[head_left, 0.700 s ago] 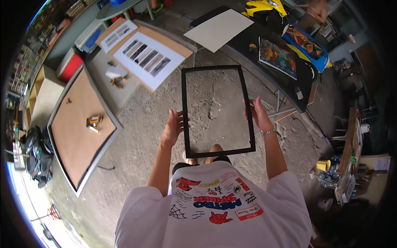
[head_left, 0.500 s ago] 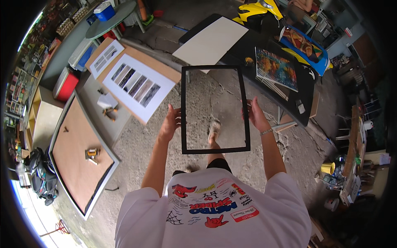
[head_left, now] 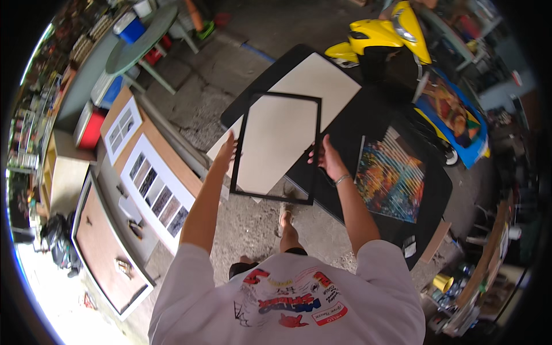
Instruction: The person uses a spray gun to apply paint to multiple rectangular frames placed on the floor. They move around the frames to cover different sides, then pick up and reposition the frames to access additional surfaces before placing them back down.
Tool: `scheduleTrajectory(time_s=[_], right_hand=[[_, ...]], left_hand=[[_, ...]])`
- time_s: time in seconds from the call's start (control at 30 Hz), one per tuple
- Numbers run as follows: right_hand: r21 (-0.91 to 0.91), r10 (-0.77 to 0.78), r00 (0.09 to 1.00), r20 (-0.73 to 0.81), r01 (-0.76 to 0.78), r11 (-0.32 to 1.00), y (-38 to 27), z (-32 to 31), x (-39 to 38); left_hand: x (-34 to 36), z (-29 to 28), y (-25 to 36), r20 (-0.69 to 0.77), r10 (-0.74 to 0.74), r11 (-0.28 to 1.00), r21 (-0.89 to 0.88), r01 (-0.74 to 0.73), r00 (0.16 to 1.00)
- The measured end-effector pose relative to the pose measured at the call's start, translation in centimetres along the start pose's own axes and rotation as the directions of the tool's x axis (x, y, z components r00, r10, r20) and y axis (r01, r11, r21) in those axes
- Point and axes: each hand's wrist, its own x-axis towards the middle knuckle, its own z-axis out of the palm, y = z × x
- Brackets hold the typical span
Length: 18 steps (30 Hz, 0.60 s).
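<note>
Between my two hands hangs an empty black picture frame [head_left: 286, 96], and the scene shows through its opening. My left hand [head_left: 228, 152] is closed on its left side, with the fingers partly behind the border. On the opposite side my right hand [head_left: 329, 159] grips the other border. Below and beyond the frame, a cream-coloured board [head_left: 332, 77] lies at an angle on a black table [head_left: 379, 106]; much of it is visible through the opening. A colourful painting [head_left: 394, 178] rests on that table, to the right of my right hand.
At left, a brown board [head_left: 183, 164] carries white mats with cut windows [head_left: 175, 192]. A large grey-edged panel [head_left: 103, 236] with a tool on it stands nearer. A yellow scooter [head_left: 376, 34] is beyond the black table, and a green round table [head_left: 118, 57] is far left.
I have moved forward to the black table, still holding the picture frame. It now hangs over the cream board and tilts slightly, where before it was above the concrete floor.
</note>
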Motion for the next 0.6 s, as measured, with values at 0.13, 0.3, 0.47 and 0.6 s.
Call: scheduleTrajectory(time_s=[0.13,0.3,0.47,0.6], right_hand=[[-0.062,0.036,0.992,-0.120,-0.044,0.997,-1.3,-1.8,5.9],[-0.137,0.073,0.968,-0.242,-0.108,0.985,-2.1,-4.7,9.3],[-0.306,-0.246,0.930,-0.273,0.158,0.939,-1.1,-5.2,7.9],[-0.574,-0.245,0.930,-0.275,0.045,0.817,-1.9,-2.2,2.8]], left_hand=[[6.8,2.1,3.2,0.012,-0.013,1.000,0.017,0.013,1.000],[9.3,5.4,4.9,-0.072,0.086,0.996,0.029,-0.084,0.994],[2.3,2.5,0.5,-0.387,0.359,0.912,-0.049,-0.407,0.849],[-12.0,2.6,-7.6,-0.425,0.364,0.912,-0.019,-0.410,0.829]])
